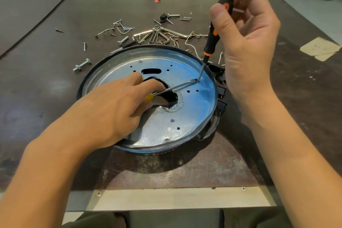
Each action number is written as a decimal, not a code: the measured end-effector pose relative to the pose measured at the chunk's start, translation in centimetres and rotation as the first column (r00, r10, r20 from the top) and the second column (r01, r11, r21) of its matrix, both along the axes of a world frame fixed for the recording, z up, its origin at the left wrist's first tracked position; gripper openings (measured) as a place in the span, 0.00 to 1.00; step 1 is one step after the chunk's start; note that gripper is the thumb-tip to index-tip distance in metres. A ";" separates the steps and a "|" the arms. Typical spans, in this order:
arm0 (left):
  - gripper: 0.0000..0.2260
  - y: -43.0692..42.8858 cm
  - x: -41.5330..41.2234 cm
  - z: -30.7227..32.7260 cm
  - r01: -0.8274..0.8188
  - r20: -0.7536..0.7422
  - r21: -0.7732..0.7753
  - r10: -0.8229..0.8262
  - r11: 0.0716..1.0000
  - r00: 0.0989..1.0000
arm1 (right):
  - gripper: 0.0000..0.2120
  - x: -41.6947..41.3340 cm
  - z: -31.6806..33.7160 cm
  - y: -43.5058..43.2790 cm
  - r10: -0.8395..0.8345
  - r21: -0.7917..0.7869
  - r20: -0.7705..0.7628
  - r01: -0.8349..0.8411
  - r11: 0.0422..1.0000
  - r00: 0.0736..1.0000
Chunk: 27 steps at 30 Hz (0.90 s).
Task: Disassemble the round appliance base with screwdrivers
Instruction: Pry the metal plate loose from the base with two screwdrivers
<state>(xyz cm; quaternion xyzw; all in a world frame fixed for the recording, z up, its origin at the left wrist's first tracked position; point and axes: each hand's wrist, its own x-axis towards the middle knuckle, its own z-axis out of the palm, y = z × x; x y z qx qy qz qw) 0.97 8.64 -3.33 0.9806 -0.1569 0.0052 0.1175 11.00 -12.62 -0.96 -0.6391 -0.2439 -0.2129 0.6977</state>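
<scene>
The round appliance base [187,116] lies upside down on the table, a shiny metal plate with several holes inside a dark rim. My left hand [118,105] rests on the plate and grips a yellow-handled screwdriver [177,88] whose flat blade reaches right to a screw near the rim. My right hand [248,39] holds a black and orange screwdriver [211,37] almost upright by its top, its tip on the same screw at the plate's right side.
Loose bolts, screws, wire clips and hex keys [153,33] lie scattered behind the base. Black plastic parts [220,90] sit at its right edge. A tape patch [322,48] and a red scrap [157,0] lie on the dark tabletop.
</scene>
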 end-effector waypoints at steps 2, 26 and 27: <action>0.17 0.0 0.0 0.0 0.000 0.001 0.001 0.000 1.000 1.000 | 0.14 0.1 0.0 -0.1 -0.016 -0.020 0.019 0.016 1.000 1.000; 0.17 -0.1 -0.1 0.1 -0.001 0.034 0.020 0.001 1.000 0.999 | 0.16 0.1 -0.1 -0.2 -0.001 -0.041 0.043 0.003 0.999 0.999; 0.16 -0.1 0.0 0.1 0.000 0.037 0.025 -0.001 1.000 0.999 | 0.16 0.1 -0.1 -0.2 0.004 -0.044 0.040 -0.002 0.999 0.999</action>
